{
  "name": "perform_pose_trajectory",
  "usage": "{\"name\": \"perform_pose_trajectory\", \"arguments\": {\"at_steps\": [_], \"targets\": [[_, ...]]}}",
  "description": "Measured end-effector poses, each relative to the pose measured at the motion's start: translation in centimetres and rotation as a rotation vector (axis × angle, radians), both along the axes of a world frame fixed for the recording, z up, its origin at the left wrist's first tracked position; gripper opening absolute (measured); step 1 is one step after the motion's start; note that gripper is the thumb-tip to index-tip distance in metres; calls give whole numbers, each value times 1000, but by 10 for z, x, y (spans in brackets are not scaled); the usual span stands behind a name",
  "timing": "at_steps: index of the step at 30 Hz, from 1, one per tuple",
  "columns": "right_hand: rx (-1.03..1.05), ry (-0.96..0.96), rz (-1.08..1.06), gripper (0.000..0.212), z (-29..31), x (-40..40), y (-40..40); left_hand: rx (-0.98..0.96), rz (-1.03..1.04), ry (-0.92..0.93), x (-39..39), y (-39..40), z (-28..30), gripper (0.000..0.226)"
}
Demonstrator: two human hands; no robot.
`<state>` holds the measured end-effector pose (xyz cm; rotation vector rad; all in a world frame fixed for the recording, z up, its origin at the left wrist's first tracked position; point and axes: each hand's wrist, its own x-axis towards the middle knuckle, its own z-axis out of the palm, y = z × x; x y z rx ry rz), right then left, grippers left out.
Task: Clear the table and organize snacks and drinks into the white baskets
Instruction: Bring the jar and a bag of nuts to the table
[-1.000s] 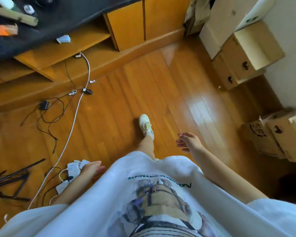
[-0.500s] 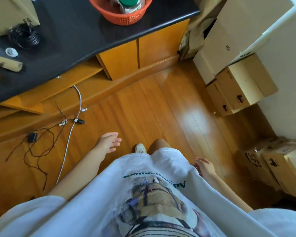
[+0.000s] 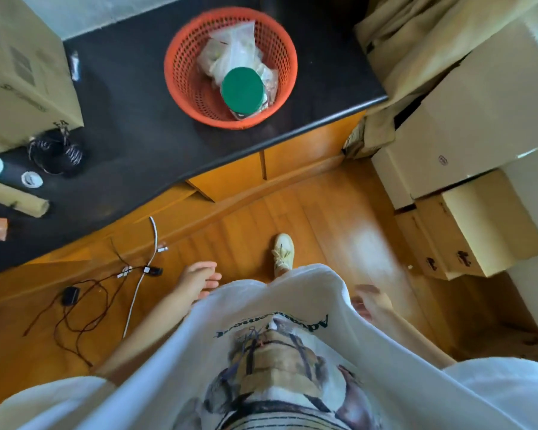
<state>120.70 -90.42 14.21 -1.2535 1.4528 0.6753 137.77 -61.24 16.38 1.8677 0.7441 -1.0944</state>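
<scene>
An orange mesh basket (image 3: 180, 45) stands on the black countertop (image 3: 131, 119) ahead of me. Inside it are a jar with a green lid (image 3: 242, 89) and clear plastic bags (image 3: 227, 48) of snacks. My left hand (image 3: 199, 279) hangs beside my white shirt with relaxed fingers and holds nothing. My right hand (image 3: 370, 301) is blurred at my right side, its fingers loose and nothing in it. No white basket is in view.
Cardboard boxes (image 3: 466, 128) are stacked on the right, and another box (image 3: 22, 66) sits on the counter's left. A coil of black cord (image 3: 55, 152), a tape roll (image 3: 31, 179) and a cardboard tube (image 3: 13, 198) lie on the counter. Cables (image 3: 106, 287) trail over the wooden floor.
The view has swung up and forward, so the counter and the whole orange basket now show. My hands stayed low at my sides, with nothing in them.
</scene>
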Motion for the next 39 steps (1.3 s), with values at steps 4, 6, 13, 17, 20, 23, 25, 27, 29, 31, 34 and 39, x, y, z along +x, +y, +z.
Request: {"name": "perform_pose_trajectory", "arguments": {"at_steps": [4,6,13,17,20,23,25,27,29,31,34,39], "targets": [[-86,-92,119,29,8,112,-28,13,104,-3,40,9,1,32],[-59,-124,179,29,11,155,-34,20,161,-1,50,15,0,32],[-21,-228,215,28,15,266,-38,97,371,165,82,28,-13,33],[-23,-216,180,28,18,295,-38,89,416,206,125,15,-16,31],[-21,-178,124,27,20,309,-39,22,400,115,174,-9,-17,24],[-46,-158,109,25,19,324,-46,-66,309,-75,225,-43,-17,22],[-88,-176,153,24,17,340,-52,-135,215,-175,255,-67,-16,30],[-144,-224,214,23,15,363,-59,-163,23,-273,278,-89,-17,45],[-188,-299,277,22,11,393,-65,-177,-187,-389,293,-109,-23,72],[-220,-396,354,21,5,427,-69,-186,-361,-468,302,-126,-33,97],[-316,-480,575,24,-13,480,-72,-204,-459,-542,309,-141,-52,117],[-342,-463,939,56,-53,552,-75,-178,-330,-598,313,-153,-69,105]]}}
